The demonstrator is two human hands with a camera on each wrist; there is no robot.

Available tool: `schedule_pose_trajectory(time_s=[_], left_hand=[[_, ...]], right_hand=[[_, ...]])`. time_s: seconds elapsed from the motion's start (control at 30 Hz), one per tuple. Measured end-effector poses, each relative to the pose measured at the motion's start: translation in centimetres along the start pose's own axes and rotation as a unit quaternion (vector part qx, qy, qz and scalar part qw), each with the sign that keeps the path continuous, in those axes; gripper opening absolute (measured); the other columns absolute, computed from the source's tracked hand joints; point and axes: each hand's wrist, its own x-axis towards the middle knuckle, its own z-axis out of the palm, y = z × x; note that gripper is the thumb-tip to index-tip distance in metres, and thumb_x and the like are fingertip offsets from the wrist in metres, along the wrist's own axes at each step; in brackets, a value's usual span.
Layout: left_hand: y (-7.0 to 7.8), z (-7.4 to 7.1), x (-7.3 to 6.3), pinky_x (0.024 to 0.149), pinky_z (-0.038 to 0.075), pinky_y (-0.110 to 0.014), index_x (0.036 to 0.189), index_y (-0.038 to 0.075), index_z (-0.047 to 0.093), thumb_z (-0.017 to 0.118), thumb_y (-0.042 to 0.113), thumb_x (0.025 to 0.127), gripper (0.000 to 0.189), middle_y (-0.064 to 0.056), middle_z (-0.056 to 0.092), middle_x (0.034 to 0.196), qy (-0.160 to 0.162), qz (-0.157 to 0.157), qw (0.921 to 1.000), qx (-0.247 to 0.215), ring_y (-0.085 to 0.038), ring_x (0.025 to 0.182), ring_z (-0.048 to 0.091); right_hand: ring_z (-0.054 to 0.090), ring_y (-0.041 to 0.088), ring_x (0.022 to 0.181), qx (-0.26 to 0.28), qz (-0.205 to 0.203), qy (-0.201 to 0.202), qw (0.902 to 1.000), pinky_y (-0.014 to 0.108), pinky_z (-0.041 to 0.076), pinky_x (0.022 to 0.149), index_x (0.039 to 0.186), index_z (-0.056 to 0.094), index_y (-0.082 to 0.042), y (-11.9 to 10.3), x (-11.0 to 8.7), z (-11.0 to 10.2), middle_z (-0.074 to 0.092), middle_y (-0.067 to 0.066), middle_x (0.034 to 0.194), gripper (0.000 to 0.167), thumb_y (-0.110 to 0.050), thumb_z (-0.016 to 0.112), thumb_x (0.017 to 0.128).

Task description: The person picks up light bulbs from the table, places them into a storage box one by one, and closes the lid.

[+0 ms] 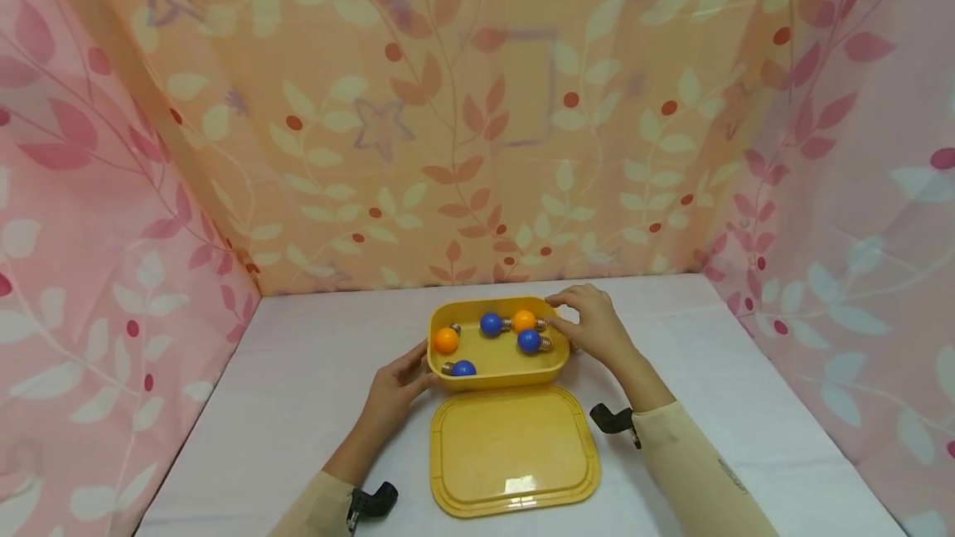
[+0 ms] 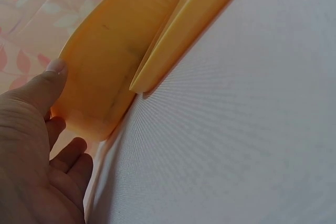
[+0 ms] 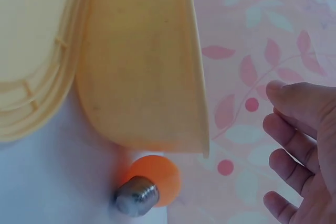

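Observation:
A yellow plastic box [image 1: 485,384] holds several small light bulbs with metal screw bases. Inside are an orange bulb [image 1: 446,341] at the left, a blue bulb [image 1: 463,368] near the front wall, and a cluster with another blue bulb [image 1: 491,324] to the right. My left hand [image 1: 403,388] touches the box's left end, thumb [image 2: 55,69] against its rim, other fingers relaxed. By the right end is my right hand [image 1: 593,323]; in the right wrist view its loosely bent fingers stand apart from the box and hold nothing. Below them an orange bulb [image 3: 163,177] lies outside the box.
A yellow lid [image 1: 515,450] lies flat right in front of the box. Both stand on a white cloth-covered table [image 1: 321,355]. Patterned curtains [image 1: 448,106] enclose the back and both sides.

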Motion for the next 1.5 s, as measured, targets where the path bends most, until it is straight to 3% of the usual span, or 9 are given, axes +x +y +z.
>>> schedule_pose_trajectory(time_s=[0.23,0.7,0.93,1.2,1.37,1.5], left_hand=[[0.1,-0.1,0.0,0.11,0.047,-0.03,0.148,0.03,0.057,0.081,0.04,0.087,0.066,0.012,0.054,0.151,-0.004,-0.01,0.9999,0.001,-0.015,0.139,0.052],[0.3,0.1,0.0,0.111,0.047,-0.033,0.148,0.027,0.056,0.081,0.033,0.089,0.064,0.009,0.054,0.152,-0.001,-0.007,1.0,0.002,-0.017,0.14,0.052],[0.1,-0.2,0.1,0.111,0.047,-0.037,0.148,0.028,0.057,0.081,0.033,0.09,0.063,0.009,0.054,0.151,-0.003,0.002,1.0,0.009,-0.019,0.139,0.053],[0.1,-0.2,0.1,0.112,0.047,-0.037,0.148,0.027,0.056,0.08,0.033,0.09,0.063,0.007,0.053,0.152,-0.004,0.014,0.9998,0.012,-0.019,0.139,0.053],[-0.1,-0.2,0.1,0.112,0.046,-0.037,0.148,0.027,0.057,0.081,0.036,0.089,0.064,0.007,0.054,0.151,-0.001,0.012,0.9999,0.009,-0.018,0.138,0.053],[-0.1,-0.1,0.1,0.112,0.046,-0.037,0.148,0.027,0.057,0.081,0.036,0.089,0.065,0.008,0.055,0.151,-0.003,0.01,0.9999,0.013,-0.018,0.138,0.053]], right_hand=[[0.058,0.027,0.107,0.023,0.008,0.041,0.9989,0.055,0.042,0.101,0.113,0.077,-0.012,0.8,-1.8,-0.5,0.074,0.004,0.112,0.031,-0.019,0.087,0.084],[0.059,0.029,0.108,0.017,0.055,0.042,0.9974,0.054,0.042,0.099,0.117,0.076,-0.012,3.6,-3.3,-0.5,0.074,0.005,0.112,0.035,-0.023,0.086,0.085],[0.061,0.031,0.104,0.005,0.108,0.015,0.994,0.053,0.045,0.094,0.118,0.075,-0.011,4.6,-3.5,0.4,0.075,0.007,0.109,0.035,-0.024,0.084,0.086],[0.064,0.032,0.105,0.044,0.196,-0.023,0.9793,0.052,0.052,0.092,0.12,0.073,-0.007,5.7,-4.1,1.5,0.075,0.008,0.11,0.042,-0.03,0.083,0.087],[0.067,0.025,0.098,0.053,0.223,-0.041,0.9725,0.047,0.054,0.088,0.119,0.072,-0.008,6.3,-4.5,2.6,0.076,0.004,0.106,0.046,-0.037,0.084,0.085],[0.068,0.024,0.101,0.034,0.237,-0.05,0.9696,0.05,0.052,0.094,0.117,0.071,-0.01,6.5,-4.8,3.2,0.077,0.001,0.106,0.047,-0.04,0.085,0.084]])
